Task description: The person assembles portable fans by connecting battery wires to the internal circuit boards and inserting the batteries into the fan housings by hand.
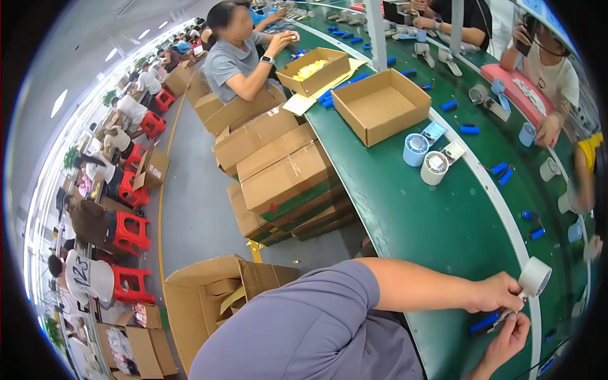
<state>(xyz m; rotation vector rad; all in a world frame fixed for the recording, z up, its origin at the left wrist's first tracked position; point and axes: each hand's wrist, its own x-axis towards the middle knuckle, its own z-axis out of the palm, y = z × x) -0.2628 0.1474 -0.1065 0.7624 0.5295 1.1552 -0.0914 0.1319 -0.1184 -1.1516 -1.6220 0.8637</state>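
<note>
The left hand (497, 292) is pinching the narrow stem of a white, cylindrical plastic housing (536, 277), which is tilting over the white edge strip of the long green counter (437, 221). Just below, the right hand (510, 337) is pinching a small grey piece (505, 316), probably part of the same stem, though the fingers are partly hiding it. A blue, wired cylinder (484, 323) is lying beside both hands. Farther along, a pale-blue round housing (415, 150) is sitting near an open brown cardboard tray (386, 104). The stacked brown cardboard cartons (288, 183) are showing green and red print, too small for reading; a white shirt (92, 275) is displaying large dark printed characters.
</note>
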